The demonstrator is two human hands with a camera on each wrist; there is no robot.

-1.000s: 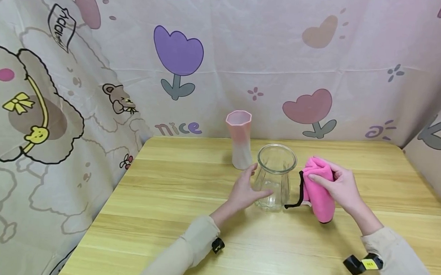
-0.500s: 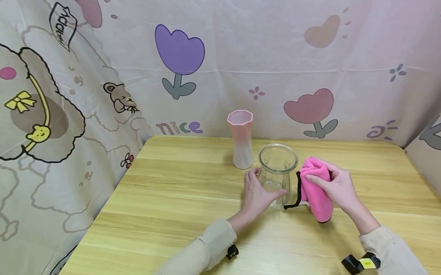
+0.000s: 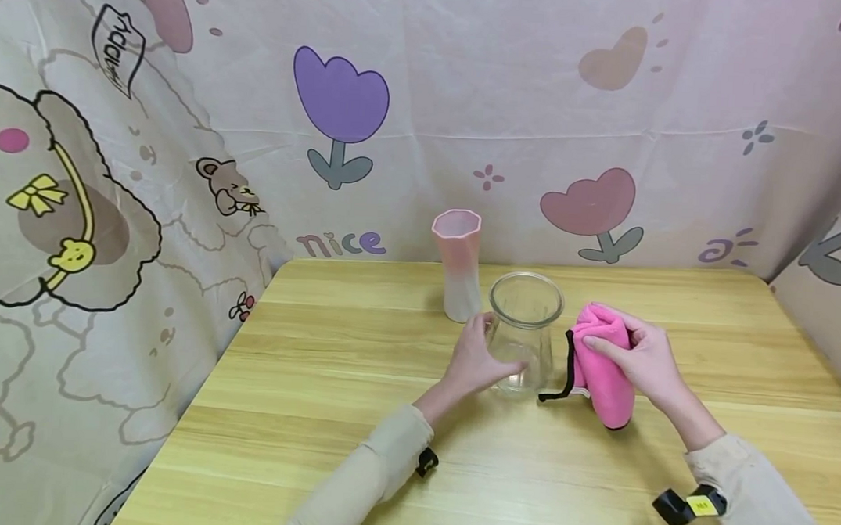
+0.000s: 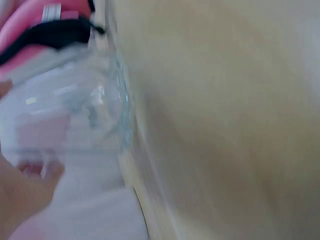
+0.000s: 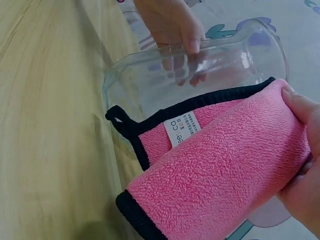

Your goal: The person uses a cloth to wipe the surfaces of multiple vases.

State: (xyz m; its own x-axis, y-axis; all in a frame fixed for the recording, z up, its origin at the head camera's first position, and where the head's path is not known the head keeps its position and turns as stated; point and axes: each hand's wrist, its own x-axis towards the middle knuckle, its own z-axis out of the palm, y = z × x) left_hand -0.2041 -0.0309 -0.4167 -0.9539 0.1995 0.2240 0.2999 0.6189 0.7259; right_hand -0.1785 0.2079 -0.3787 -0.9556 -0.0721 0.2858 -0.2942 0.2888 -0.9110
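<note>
A clear faceted glass vase with a round rim stands upright near the middle of the table. My left hand grips its left side low down, thumb in front and fingers round behind. Through the glass in the right wrist view, those fingers show on the far side. To the right of the vase, my right hand pinches a folded pink towel near its top. Black trim edges the towel, and a white label shows on it. The towel's black loop hangs close to the vase's base.
Just behind and left of the glass vase stands a pink-and-white vase. The wooden table ends at a printed cloth backdrop at the back and left.
My left hand first slid further round the glass vase, then drew back slightly left, and the vase shifted a little left with it. The right hand and towel stayed nearly still.
</note>
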